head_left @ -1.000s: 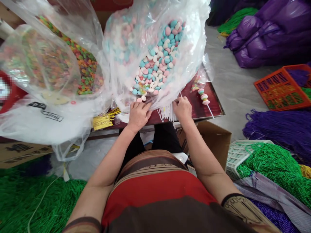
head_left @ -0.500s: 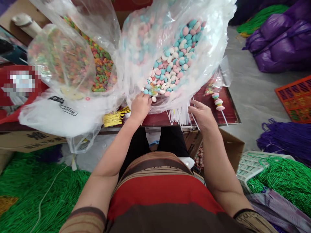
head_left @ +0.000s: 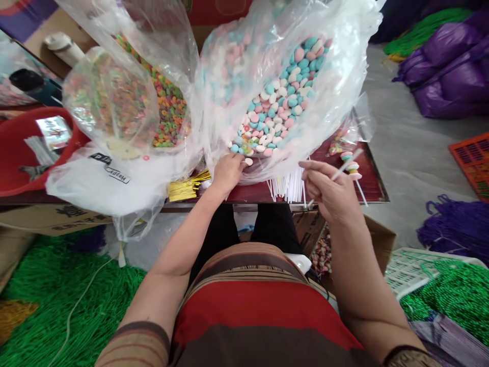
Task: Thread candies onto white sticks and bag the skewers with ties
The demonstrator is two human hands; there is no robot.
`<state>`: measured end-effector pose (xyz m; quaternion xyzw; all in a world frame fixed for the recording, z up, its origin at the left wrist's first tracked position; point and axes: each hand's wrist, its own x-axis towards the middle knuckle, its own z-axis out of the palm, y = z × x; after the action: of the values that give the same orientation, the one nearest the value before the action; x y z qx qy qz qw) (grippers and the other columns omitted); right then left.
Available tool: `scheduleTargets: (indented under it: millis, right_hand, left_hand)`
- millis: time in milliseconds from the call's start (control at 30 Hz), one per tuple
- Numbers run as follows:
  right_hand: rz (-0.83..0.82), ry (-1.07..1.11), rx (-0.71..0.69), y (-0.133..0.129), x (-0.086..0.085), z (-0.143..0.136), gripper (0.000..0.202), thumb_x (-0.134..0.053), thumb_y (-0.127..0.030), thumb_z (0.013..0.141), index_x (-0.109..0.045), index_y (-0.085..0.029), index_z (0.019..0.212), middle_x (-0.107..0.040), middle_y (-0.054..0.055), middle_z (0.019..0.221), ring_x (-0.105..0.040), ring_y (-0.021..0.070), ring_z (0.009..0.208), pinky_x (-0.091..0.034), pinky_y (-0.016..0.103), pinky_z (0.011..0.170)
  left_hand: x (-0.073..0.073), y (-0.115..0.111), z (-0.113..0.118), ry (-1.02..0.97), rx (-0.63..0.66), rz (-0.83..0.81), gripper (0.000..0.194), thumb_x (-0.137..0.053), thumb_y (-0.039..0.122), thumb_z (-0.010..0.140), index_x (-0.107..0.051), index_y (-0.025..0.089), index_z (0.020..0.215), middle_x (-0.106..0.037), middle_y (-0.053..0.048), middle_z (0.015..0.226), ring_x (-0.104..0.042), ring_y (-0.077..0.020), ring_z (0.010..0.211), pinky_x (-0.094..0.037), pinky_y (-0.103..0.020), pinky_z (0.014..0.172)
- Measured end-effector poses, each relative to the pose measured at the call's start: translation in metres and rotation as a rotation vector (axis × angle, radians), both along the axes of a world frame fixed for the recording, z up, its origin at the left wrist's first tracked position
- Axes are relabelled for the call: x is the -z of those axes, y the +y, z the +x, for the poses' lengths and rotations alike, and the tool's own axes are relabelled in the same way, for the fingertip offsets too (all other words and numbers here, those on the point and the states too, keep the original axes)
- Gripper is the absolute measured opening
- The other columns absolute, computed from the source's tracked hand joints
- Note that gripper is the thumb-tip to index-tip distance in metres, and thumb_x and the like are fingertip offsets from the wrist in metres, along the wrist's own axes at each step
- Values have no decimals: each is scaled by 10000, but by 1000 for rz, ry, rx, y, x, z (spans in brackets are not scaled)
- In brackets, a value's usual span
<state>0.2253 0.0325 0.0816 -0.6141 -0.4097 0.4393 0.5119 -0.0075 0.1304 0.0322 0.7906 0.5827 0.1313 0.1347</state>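
My left hand [head_left: 227,174] is pinched on a white round candy [head_left: 248,161] at the near lip of the clear bag. Just beyond it, pink, white and blue candies [head_left: 275,114] fill that bag. A thin white stick [head_left: 348,164] slants through the closed fingers of my right hand [head_left: 329,187], above the table's right side. Under and left of that hand lies a bunch of white sticks [head_left: 287,187]. To its right, a stick threaded with several candies [head_left: 353,168] rests on the table, partly behind the held stick.
At left stand a bag of small colourful ring candies [head_left: 170,109] and a red basin [head_left: 72,120]. Yellow twist ties [head_left: 183,188] lie at the table's front edge. An open carton [head_left: 376,239] sits below right; green strands [head_left: 84,295] cover the floor at left.
My right hand has lifted a white stick from the bunch and tilted it up to the right. My left hand stays by the bag's lip with the white candy. The view has shifted slightly.
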Motion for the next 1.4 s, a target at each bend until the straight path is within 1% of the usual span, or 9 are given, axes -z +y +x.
scheduleTargets:
  millis: [133, 267, 400, 633, 767, 933, 1133, 1233, 1400]
  right_hand:
    - [158, -639, -104, 73, -5, -27, 301, -528, -275, 924, -792, -201, 1048, -737, 71, 951, -687, 225, 889, -539, 380, 806]
    - [1, -1022, -235, 139, 10, -50, 252, -588, -251, 935, -782, -144, 1056, -743, 164, 1096, -685, 352, 1085, -522, 505, 955]
    - [-103, -1121, -238, 165, 27, -63, 285, -644, -327, 934, -751, -88, 1045, -720, 220, 1088, -660, 394, 1143, -512, 524, 975]
    - [-69, -974, -274, 152, 21, -44, 91, -661, -209, 804, -716, -148, 842, -711, 132, 924, -662, 281, 935, -514, 424, 861]
    - [121, -526, -206, 121, 3, -41, 77, -691, -238, 778, -693, -177, 825, -665, 32, 786, -613, 192, 801, -505, 343, 753]
    - [95, -23, -397, 75, -3, -69, 197, -770, -341, 760, -707, -173, 841, -661, 5, 745, -607, 149, 729, -506, 300, 692]
    - [123, 36, -283, 59, 10, -76, 209, -795, -346, 751, -692, -188, 840, -662, -15, 786, -588, 127, 745, -506, 298, 751]
    - [120, 60, -302, 58, 10, -72, 238, -795, -379, 763, -665, -195, 838, -644, -13, 774, -589, 131, 739, -511, 297, 734]
    - [73, 104, -362, 47, 3, -67, 362, -746, -526, 833, -691, -203, 988, -629, 1, 844, -474, 90, 610, -383, 238, 519]
  left_hand:
    - [-8, -3, -1, -289, -143, -9, 188, -582, 306, 991, -720, 196, 1054, -776, -80, 917, -717, -266, 931, -504, -367, 830]
    - [-10, -9, -3, -868, -227, -156, 162, -597, 330, 967, -696, 211, 1016, -768, -27, 837, -723, -185, 834, -529, -300, 756]
    - [-11, -18, -2, -1298, -318, -409, 181, -686, 367, 893, -664, 196, 951, -769, -30, 798, -709, -146, 723, -499, -250, 621]
    - [-10, -30, 0, -1530, -367, -495, 274, -826, 341, 769, -653, 168, 892, -779, -20, 802, -694, -105, 665, -500, -205, 590]
    - [-8, -31, 5, -1519, -375, -475, 242, -798, 350, 805, -685, 169, 920, -785, -19, 815, -700, -109, 686, -510, -204, 608]
    - [-13, -34, 15, -1491, -336, -432, 204, -732, 297, 839, -740, 175, 1001, -770, 1, 788, -712, -119, 709, -546, -224, 659]
    - [-24, -46, 20, -1514, -229, -488, 212, -631, 258, 868, -760, 171, 1012, -777, -14, 824, -734, -146, 804, -592, -282, 793]
    - [-23, -49, 20, -1524, -199, -481, 257, -730, 320, 838, -746, 174, 1050, -782, -22, 902, -718, -131, 802, -584, -278, 808]
    - [-19, -49, 19, -1525, -243, -464, 328, -830, 365, 761, -722, 158, 992, -757, -6, 801, -676, -103, 682, -563, -254, 714]
